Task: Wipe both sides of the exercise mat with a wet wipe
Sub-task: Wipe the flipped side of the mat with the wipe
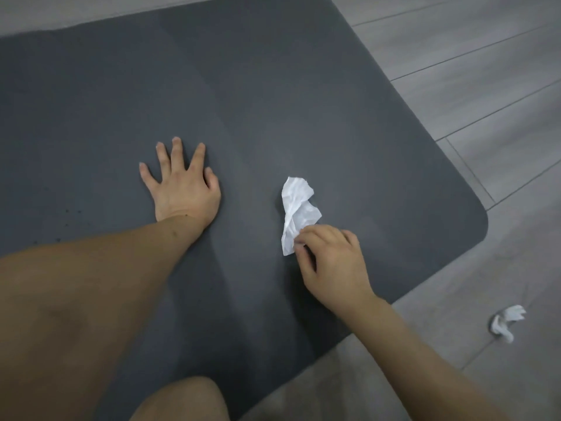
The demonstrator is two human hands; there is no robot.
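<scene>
A dark grey exercise mat (pixel 273 95) lies flat on the floor and fills most of the view, with its rounded corner at the right. My left hand (pixel 182 186) rests flat on the mat near its middle, fingers spread and straight. To the right of it, my right hand (pixel 331 262) pinches the near end of a crumpled white wet wipe (pixel 296 208). The wipe lies stretched out on the mat, away from my fingers.
Grey wood-look floor planks (pixel 485 86) surround the mat at the right and top. A second crumpled white wipe (pixel 505 322) lies on the floor past the mat's right edge. My bare knee (pixel 182 402) shows at the bottom edge.
</scene>
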